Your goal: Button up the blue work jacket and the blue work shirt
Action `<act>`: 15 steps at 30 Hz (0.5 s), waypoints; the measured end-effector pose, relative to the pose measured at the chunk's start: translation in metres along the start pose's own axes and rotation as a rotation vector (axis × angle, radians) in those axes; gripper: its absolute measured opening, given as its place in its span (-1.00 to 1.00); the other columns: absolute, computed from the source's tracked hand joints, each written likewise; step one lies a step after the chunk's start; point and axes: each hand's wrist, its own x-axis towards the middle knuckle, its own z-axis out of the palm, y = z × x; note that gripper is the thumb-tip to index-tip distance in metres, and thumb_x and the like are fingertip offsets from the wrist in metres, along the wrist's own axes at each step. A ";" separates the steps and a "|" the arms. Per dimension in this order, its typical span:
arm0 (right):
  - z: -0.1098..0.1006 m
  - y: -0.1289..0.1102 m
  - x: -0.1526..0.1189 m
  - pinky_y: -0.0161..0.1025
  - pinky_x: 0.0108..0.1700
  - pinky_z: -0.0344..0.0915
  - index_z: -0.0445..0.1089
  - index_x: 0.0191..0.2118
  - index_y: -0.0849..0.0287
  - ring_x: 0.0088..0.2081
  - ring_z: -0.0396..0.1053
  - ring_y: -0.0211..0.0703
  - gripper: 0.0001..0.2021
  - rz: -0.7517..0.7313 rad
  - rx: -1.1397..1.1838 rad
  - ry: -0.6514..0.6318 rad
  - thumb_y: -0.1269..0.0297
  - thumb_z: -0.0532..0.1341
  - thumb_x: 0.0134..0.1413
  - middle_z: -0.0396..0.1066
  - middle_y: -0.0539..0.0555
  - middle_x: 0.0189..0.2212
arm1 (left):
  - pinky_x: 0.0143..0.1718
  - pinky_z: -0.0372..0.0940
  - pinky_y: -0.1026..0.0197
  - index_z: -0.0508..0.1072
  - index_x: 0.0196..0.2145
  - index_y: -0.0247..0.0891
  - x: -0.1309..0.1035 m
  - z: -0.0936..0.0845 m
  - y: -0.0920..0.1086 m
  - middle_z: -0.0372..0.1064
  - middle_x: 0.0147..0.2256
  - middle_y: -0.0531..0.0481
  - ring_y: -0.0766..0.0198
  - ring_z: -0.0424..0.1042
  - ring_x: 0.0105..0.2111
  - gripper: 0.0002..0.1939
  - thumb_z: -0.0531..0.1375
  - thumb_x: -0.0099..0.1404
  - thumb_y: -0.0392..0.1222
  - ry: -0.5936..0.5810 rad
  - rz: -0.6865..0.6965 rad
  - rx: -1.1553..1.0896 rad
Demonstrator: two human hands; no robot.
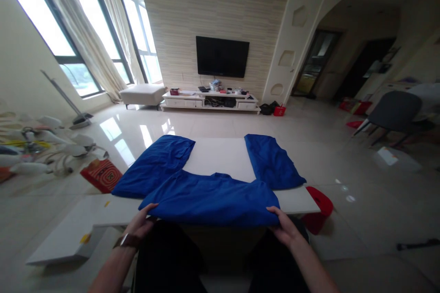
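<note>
Left hand (143,222) and right hand (283,226) pinch blue cloth (213,199).

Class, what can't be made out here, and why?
In the head view:
Fingertips, thumbs aside, of the left hand and right hand: hidden under the blue garment.
Part of the white table: covered by the blue garment.
Small items on the TV stand: too small, blurred.
Both forearms: cut off by the bottom edge.

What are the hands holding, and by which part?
A blue garment, by its near edge: left hand at the left end, right hand at the right.
</note>
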 end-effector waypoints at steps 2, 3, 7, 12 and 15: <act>-0.007 0.003 -0.032 -0.26 -0.25 0.54 0.43 -0.14 0.18 -0.33 0.52 -0.17 -0.68 0.026 0.100 0.003 0.32 0.40 -0.06 0.60 0.03 -0.30 | -0.16 0.58 0.13 0.45 0.03 -0.32 -0.017 -0.023 -0.004 0.57 -0.24 -0.08 0.09 0.62 -0.21 -0.61 0.19 0.24 -0.41 -0.076 -0.132 -0.228; -0.008 0.004 -0.045 -0.25 -0.23 0.55 0.43 -0.11 0.19 -0.33 0.53 -0.16 -0.66 0.041 0.123 0.005 0.33 0.41 -0.07 0.61 0.04 -0.28 | -0.18 0.59 0.13 0.44 0.06 -0.33 -0.024 -0.032 -0.006 0.58 -0.23 -0.08 0.10 0.62 -0.24 -0.58 0.20 0.22 -0.41 -0.082 -0.171 -0.293; 0.001 -0.004 -0.069 -0.25 -0.25 0.56 0.43 -0.11 0.19 -0.36 0.53 -0.18 -0.69 0.060 0.185 0.046 0.41 0.37 -0.04 0.61 0.03 -0.32 | -0.23 0.60 0.14 0.42 0.09 -0.35 -0.043 -0.030 0.000 0.58 -0.24 -0.08 0.12 0.61 -0.32 -0.54 0.21 0.22 -0.42 -0.041 -0.212 -0.338; 0.022 -0.062 -0.059 -0.26 -0.34 0.57 0.43 -0.18 0.19 -0.40 0.55 -0.16 -0.75 -0.076 0.231 0.074 0.47 0.34 -0.04 0.60 0.02 -0.37 | -0.36 0.58 0.20 0.43 -0.05 -0.36 -0.041 0.046 0.067 0.55 -0.30 -0.10 0.19 0.59 -0.40 -0.70 0.13 0.26 -0.46 -0.129 -0.215 -0.479; 0.025 -0.126 -0.054 -0.27 -0.38 0.57 0.44 -0.22 0.19 -0.43 0.55 -0.18 -0.77 -0.249 0.305 0.057 0.52 0.32 -0.06 0.60 0.01 -0.40 | -0.42 0.55 0.26 0.41 -0.15 -0.34 -0.041 0.121 0.131 0.50 -0.40 -0.05 0.25 0.56 -0.45 -0.77 0.08 0.27 -0.50 -0.274 -0.140 -0.545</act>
